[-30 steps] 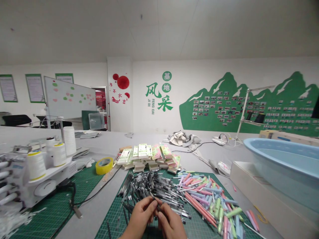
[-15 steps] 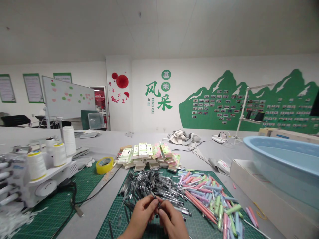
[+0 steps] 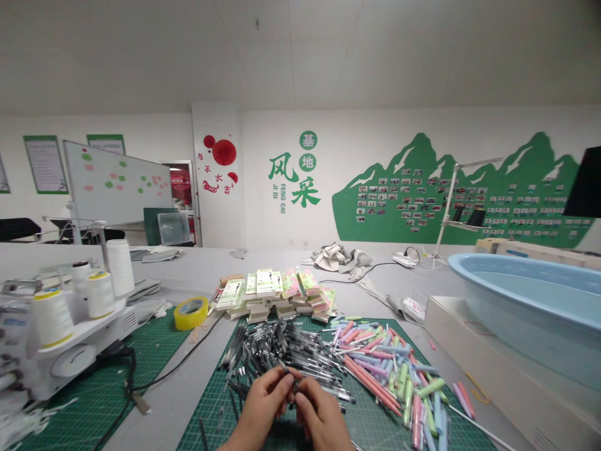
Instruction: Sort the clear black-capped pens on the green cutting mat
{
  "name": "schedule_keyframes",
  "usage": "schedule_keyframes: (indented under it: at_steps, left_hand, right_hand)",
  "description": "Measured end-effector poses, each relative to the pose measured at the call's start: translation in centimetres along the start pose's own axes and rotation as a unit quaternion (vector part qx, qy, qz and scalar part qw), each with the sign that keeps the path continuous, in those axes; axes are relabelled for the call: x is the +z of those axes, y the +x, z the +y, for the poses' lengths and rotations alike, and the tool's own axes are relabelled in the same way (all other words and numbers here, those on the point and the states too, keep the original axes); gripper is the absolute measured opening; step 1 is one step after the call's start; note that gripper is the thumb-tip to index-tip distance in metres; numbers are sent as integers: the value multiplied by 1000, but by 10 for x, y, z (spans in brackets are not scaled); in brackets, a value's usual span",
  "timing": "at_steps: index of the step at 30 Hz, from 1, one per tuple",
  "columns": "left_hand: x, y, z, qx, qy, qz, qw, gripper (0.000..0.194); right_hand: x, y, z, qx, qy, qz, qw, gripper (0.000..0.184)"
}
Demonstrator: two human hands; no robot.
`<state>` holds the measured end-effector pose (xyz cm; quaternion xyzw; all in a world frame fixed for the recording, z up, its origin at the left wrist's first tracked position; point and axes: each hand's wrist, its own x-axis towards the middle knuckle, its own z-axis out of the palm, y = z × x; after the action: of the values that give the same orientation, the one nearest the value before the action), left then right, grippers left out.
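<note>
My left hand (image 3: 268, 401) and my right hand (image 3: 319, 410) meet at the near edge of a pile of black and clear pens (image 3: 291, 347). The fingers of both are closed, thumbs toward each other, around a small dark piece that looks like a pen part, mostly hidden by the fingertips. Right of the hands spreads a heap of pink, blue, green and purple pen barrels (image 3: 375, 360). Under everything lies a green cutting mat (image 3: 206, 407). A few dark thin pieces lie left of my left hand.
Stacked small boxes (image 3: 277, 291) stand behind the pens. Yellow tape (image 3: 191, 313) lies to the left, near a sewing machine (image 3: 79, 357) with white thread cones. At right, a blue basin (image 3: 526, 300) rests on a white box (image 3: 483, 357). A black cable (image 3: 183, 366) crosses the table.
The view has swung slightly to the right, so the scene sits further left. My hands stay together with fingers closed, shifting only slightly.
</note>
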<state>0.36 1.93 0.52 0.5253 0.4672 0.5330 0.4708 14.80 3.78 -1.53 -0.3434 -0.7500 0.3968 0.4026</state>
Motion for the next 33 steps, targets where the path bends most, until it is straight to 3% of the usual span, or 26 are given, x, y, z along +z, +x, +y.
schedule_keyframes:
  at_steps: [9,15,22,26,33]
  left_hand:
    - [0,0,6,-3,-12,-2,1000,44]
    - [-2,3,20,-9,-15,-2,1000,40]
    - [-1,17,40,15,-132,37,991,39]
    - [-1,21,41,9,-172,61,983,27]
    - [-1,18,29,-27,-235,68,969,30]
  right_hand:
    - [5,-3,-4,35,118,36,992,27]
    - [9,5,-14,66,247,2,967,31]
    - [6,17,-21,61,272,46,959,27]
    - [6,16,-23,77,279,40,956,29]
    - [8,12,-29,138,371,6,918,38]
